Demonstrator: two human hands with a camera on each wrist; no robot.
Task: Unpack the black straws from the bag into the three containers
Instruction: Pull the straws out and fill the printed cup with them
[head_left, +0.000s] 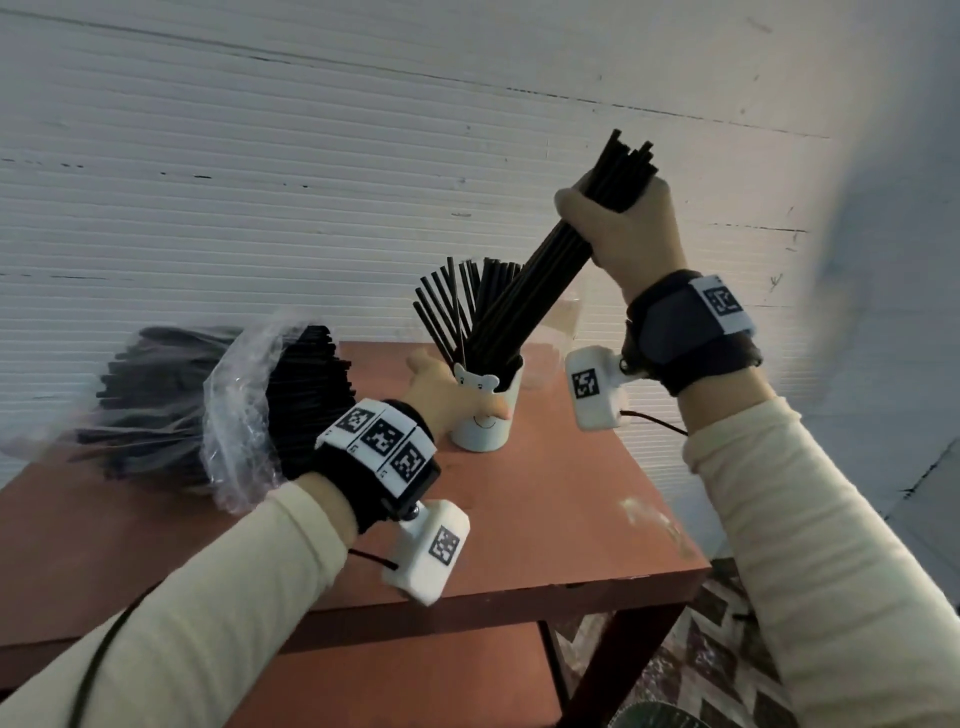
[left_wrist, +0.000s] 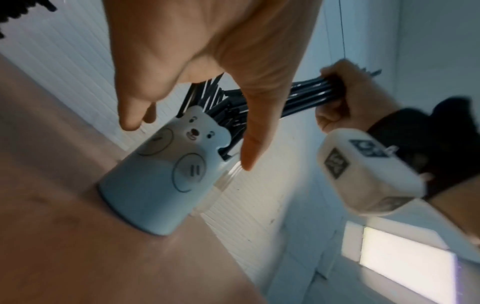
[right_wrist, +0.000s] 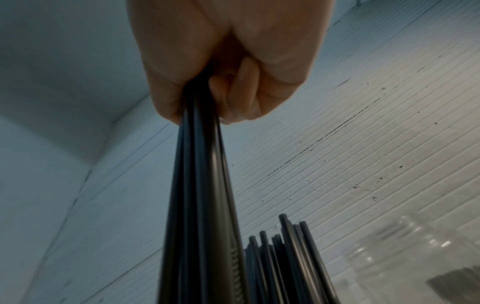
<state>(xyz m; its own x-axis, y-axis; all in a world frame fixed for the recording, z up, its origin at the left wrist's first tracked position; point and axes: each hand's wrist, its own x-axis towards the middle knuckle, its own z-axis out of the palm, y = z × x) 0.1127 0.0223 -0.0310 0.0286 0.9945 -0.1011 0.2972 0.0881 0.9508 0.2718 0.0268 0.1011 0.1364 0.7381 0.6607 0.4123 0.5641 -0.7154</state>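
Note:
A white bear-faced cup (head_left: 480, 423) (left_wrist: 155, 185) stands on the red-brown table (head_left: 545, 519) with several black straws (head_left: 449, 299) fanned out in it. My right hand (head_left: 636, 234) (right_wrist: 221, 61) grips a thick bundle of black straws (head_left: 524, 291) (right_wrist: 197, 205) near its top. The bundle leans, with its lower ends inside the cup. My left hand (head_left: 441, 387) reaches to the cup with straight, spread fingers (left_wrist: 259, 123) on either side of its rim; whether they touch it is unclear. The clear plastic bag (head_left: 234, 415), still full of black straws, lies at the table's left.
A clear container (head_left: 563, 317) (right_wrist: 415, 257) stands just behind and right of the cup, near the white ribbed wall. The table's front edge and right corner are close to my arms. A patterned floor shows below on the right.

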